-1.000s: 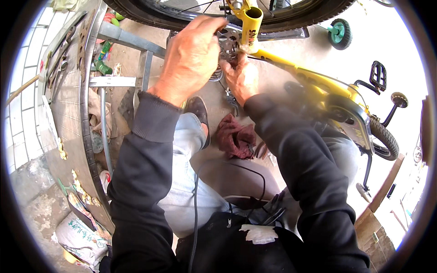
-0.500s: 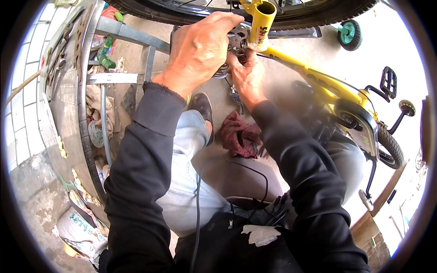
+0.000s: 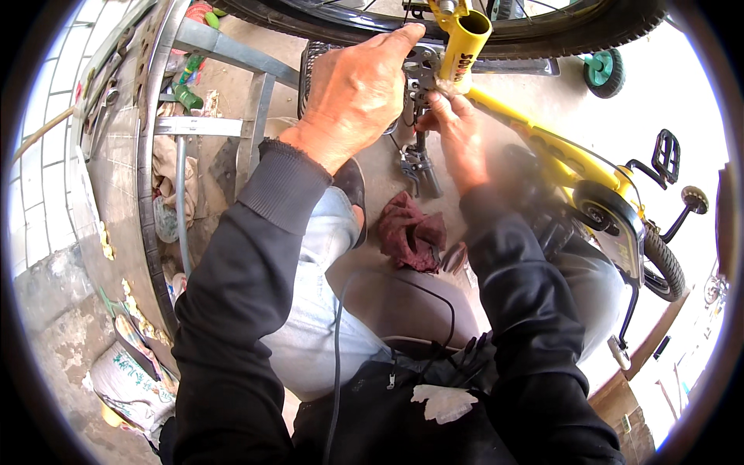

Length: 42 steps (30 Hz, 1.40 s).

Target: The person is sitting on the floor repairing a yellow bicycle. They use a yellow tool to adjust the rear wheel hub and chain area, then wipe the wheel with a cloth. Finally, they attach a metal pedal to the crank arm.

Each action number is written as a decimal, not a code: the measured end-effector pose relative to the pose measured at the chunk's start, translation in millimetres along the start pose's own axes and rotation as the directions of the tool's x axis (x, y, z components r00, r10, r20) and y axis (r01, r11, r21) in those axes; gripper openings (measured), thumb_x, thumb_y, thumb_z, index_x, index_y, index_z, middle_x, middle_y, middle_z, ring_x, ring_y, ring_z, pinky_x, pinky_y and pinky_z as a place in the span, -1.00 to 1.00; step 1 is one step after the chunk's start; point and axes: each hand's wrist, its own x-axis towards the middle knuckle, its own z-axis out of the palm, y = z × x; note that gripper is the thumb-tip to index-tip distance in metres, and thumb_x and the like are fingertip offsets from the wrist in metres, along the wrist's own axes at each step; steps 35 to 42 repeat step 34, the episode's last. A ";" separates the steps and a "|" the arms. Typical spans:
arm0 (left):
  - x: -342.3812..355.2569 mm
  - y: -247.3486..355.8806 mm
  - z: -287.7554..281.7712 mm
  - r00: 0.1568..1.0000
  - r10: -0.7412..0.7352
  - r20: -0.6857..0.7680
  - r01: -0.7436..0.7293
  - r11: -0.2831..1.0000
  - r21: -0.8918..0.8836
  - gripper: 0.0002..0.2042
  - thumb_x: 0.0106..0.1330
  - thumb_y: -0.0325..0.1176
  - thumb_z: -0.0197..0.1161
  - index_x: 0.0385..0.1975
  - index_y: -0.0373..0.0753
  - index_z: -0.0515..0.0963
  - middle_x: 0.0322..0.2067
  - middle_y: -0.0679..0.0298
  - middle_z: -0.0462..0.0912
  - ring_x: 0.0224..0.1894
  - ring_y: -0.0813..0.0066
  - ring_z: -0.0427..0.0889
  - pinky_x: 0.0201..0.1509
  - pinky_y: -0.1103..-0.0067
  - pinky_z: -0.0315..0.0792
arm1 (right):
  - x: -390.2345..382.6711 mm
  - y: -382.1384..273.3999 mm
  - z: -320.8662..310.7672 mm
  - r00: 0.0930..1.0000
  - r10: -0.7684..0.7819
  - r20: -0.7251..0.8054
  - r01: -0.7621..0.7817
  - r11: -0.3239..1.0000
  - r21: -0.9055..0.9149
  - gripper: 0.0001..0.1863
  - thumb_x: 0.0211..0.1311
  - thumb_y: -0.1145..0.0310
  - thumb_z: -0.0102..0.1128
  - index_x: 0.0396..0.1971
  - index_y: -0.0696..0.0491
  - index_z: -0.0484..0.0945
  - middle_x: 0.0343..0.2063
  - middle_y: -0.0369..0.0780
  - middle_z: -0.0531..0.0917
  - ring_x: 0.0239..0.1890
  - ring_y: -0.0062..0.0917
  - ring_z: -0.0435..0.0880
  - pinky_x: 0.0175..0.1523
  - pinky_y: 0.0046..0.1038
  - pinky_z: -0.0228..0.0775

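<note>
My left hand (image 3: 353,97) is closed beside a grey metal piece with round holes (image 3: 421,70); its back faces me, and what its fingers grip is hidden. Thumb and fingers of my right hand (image 3: 461,136) pinch at the lower end of a yellow bicycle tube (image 3: 463,48), next to that metal piece. Too little shows to name what lies in the pinch. From the tube a yellow bicycle frame (image 3: 558,155) runs down to the right. Below my hands hangs a black brake lever and handlebar grip (image 3: 422,172).
A black tyre (image 3: 310,23) arches across the top. Behind my left hand is a black mesh basket (image 3: 310,66). A dark red cloth (image 3: 411,232) lies on the floor between my legs. At left stands a metal-framed workbench (image 3: 116,225); a teal-hubbed small wheel (image 3: 603,72) is upper right.
The yellow tube and both hands have shifted slightly right in the view. My right hand has drawn a little away from the left, and the brake lever and grip show more fully.
</note>
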 end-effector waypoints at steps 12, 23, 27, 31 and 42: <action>-0.3 -3.8 -1.5 0.995 -0.081 0.052 0.087 0.989 -0.118 -0.63 0.23 -0.58 0.09 0.05 -0.19 0.50 -0.15 0.13 0.67 -0.12 0.19 0.67 -0.07 0.47 0.55 | -5.0 -7.2 4.7 0.997 0.055 0.052 -0.057 0.998 0.035 -0.68 0.36 0.14 0.11 -0.20 0.12 0.57 -0.60 -0.33 0.61 -0.57 -0.70 0.57 -0.40 -0.63 0.44; 1.3 -9.0 -2.7 0.995 -0.065 0.074 0.079 0.977 -0.200 -0.52 0.20 -0.60 0.05 0.17 -0.15 0.37 -0.13 0.13 0.67 -0.40 0.29 0.68 -0.23 0.51 0.56 | -4.8 -3.1 13.3 0.994 0.065 0.088 -0.073 0.993 0.088 -0.54 0.36 -0.03 0.05 -0.15 0.13 0.51 -0.38 -0.20 0.65 -0.56 -0.65 0.59 -0.39 -0.58 0.50; 3.0 -6.4 -8.7 0.996 -0.035 0.084 0.048 0.987 -0.154 -0.48 0.13 -0.60 0.05 0.17 -0.14 0.36 -0.10 0.16 0.67 -0.38 0.24 0.67 -0.23 0.47 0.55 | -5.4 -0.8 19.6 0.979 0.143 0.143 -0.167 0.970 0.174 -0.50 0.33 -0.08 0.06 -0.14 0.13 0.49 -0.33 -0.20 0.65 -0.54 -0.63 0.58 -0.37 -0.53 0.54; 4.2 -4.4 -10.1 0.991 -0.062 0.119 0.076 0.990 -0.123 -0.46 0.09 -0.57 0.07 0.17 -0.13 0.35 -0.09 0.18 0.66 -0.29 0.15 0.68 -0.15 0.41 0.54 | -3.1 7.0 25.6 0.967 0.143 0.210 -0.197 0.943 0.268 -0.48 0.31 -0.10 0.07 -0.13 0.12 0.47 -0.30 -0.21 0.65 -0.52 -0.62 0.58 -0.35 -0.52 0.54; 4.8 -4.5 -11.4 0.985 -0.072 0.155 0.088 0.991 -0.097 -0.43 0.09 -0.56 0.08 0.20 -0.12 0.31 -0.09 0.16 0.66 -0.23 0.19 0.69 -0.11 0.41 0.53 | -3.8 8.3 29.5 0.957 0.172 0.233 -0.237 0.929 0.286 -0.47 0.30 -0.12 0.08 -0.12 0.11 0.46 -0.27 -0.20 0.64 -0.52 -0.60 0.58 -0.33 -0.50 0.55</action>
